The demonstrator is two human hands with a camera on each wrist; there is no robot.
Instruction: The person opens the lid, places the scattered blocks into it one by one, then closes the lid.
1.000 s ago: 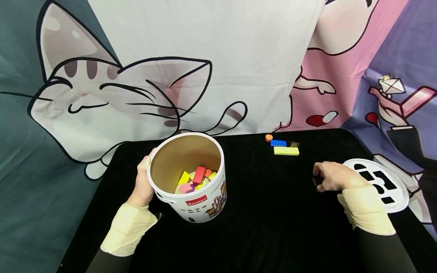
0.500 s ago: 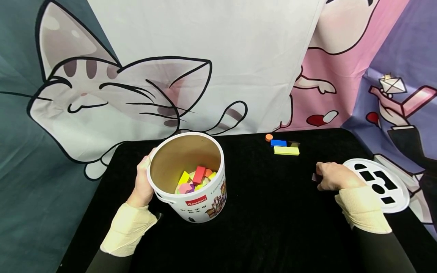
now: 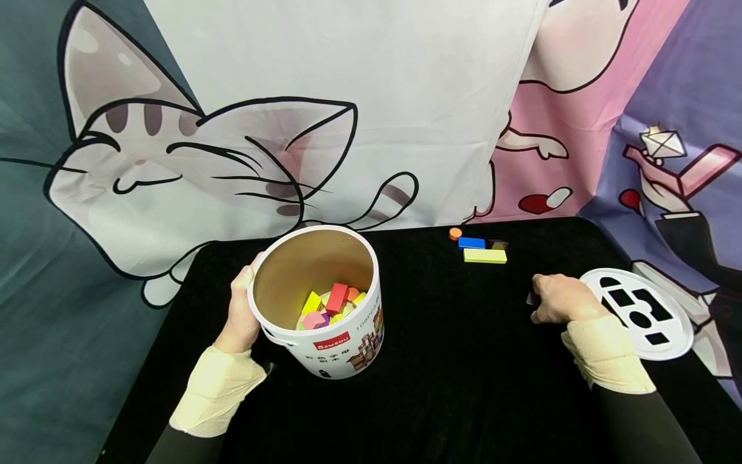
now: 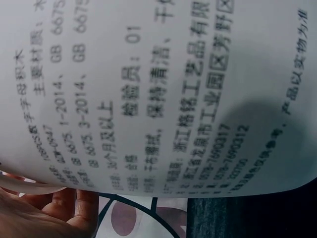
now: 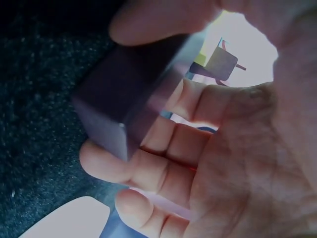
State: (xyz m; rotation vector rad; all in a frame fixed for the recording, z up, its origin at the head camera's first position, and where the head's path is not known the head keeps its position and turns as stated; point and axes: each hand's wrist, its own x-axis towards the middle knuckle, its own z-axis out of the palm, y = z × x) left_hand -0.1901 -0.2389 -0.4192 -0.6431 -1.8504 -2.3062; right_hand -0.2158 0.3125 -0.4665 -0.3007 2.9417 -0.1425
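Note:
My left hand [image 3: 240, 317] grips the left side of a white printed bucket [image 3: 366, 332], which is tilted so that its mouth faces me. Several coloured wooden blocks [image 3: 337, 298] lie at the bottom of it. In the left wrist view the bucket's lettered wall [image 4: 148, 99] fills most of the picture, with curled fingers [image 4: 84, 208] at the lower left. On the right, my right hand [image 3: 565, 299] pinches a dark purple block [image 5: 106, 99] between thumb and fingers. From the head view the hand hides most of that block.
At the back of the black tabletop [image 3: 440, 361] lie an orange round block [image 3: 455, 234], a blue block [image 3: 471, 243], a dark block [image 3: 497, 245] and a yellow bar [image 3: 484, 256]. A white lid with cut-out shapes [image 3: 675, 345] lies right of the right hand. Printed cloth [image 3: 440, 116] hangs behind.
My right hand has moved slightly left, away from the lid, with the purple block, so more of the lid's cut-outs show. The left hand and bucket have hardly moved.

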